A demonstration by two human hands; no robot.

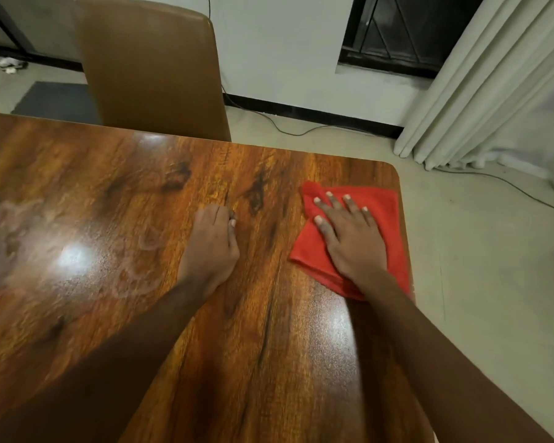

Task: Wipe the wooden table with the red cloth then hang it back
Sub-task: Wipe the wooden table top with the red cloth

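Pressing flat, fingers spread: right hand [349,238] on red cloth [383,215], tabletop's [115,219] far right corner | left hand [213,244] is resting curled, empty, mid-tabletop

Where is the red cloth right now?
The red cloth lies flat under the right hand, near the wooden table's far right corner.

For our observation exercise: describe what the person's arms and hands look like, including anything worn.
Both forearms are bare, with no sleeves in view. The left hand and right hand wear no gloves, rings, watch or bracelets. Short, pale nails show on the fingers.
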